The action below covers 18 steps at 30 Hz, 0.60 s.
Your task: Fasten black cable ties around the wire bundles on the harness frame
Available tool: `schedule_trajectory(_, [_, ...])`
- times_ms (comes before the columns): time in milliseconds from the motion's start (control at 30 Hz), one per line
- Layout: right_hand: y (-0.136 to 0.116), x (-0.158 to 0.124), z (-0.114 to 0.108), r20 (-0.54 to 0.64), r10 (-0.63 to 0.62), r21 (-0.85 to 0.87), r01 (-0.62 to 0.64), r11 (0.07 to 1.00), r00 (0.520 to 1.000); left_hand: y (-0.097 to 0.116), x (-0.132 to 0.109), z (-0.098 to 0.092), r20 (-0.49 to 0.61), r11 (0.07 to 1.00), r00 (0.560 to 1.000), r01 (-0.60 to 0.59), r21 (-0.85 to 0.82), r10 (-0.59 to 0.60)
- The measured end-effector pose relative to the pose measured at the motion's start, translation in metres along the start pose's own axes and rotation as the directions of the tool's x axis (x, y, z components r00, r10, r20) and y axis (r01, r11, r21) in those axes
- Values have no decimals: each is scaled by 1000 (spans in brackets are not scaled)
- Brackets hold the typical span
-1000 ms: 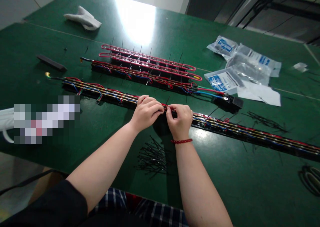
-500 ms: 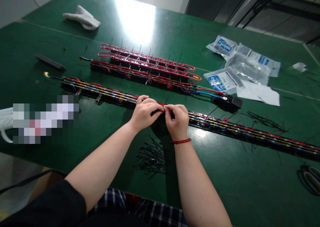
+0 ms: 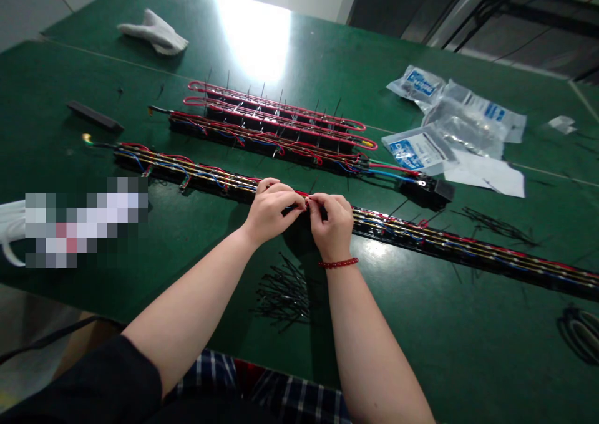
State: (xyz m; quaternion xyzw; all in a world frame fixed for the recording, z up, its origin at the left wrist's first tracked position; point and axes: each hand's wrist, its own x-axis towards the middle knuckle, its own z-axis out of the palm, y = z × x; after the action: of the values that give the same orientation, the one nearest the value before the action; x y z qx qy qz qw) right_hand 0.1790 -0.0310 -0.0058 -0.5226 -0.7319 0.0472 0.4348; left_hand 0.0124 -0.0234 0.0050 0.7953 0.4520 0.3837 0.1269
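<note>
My left hand (image 3: 276,209) is closed in a pinch over the middle of a long black strip (image 3: 472,250) fitted with red, blue and yellow wires. Fingertip to fingertip with it, my right hand (image 3: 331,224) pinches at the same spot and wears a red bead bracelet. Between them is a thin black cable tie (image 3: 313,186), mostly covered by the fingers, with its tail sticking up behind. A loose pile of black cable ties (image 3: 283,293) lies on the table just in front of my hands.
Beyond the strip lie a shorter wired bar (image 3: 262,138) and red-looped units (image 3: 281,109) with upright tie tails. Plastic bags (image 3: 416,149) sit at the back right, a white glove (image 3: 154,34) at the back left. More ties (image 3: 496,224) lie right on the green table (image 3: 187,330).
Almost nothing differs. My right hand has shifted very slightly, and both hands stay pinched at the same place on the strip.
</note>
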Motion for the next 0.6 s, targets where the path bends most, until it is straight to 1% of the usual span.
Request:
schedule_trajectory(167, [0, 0, 0, 16, 9, -1, -9, 1000, 1000, 0, 0, 0, 1, 1000, 1000, -1, 2, 1])
schedule_trajectory(333, [-1, 0, 0, 8, 5, 6, -5, 1000, 1000, 0, 0, 0, -12, 1000, 1000, -17, -1, 17])
schedule_trajectory(600, [-2, 0, -1, 17, 18, 17, -18, 1000, 1000, -2, 0, 1, 23, 1000, 1000, -15, 12, 14])
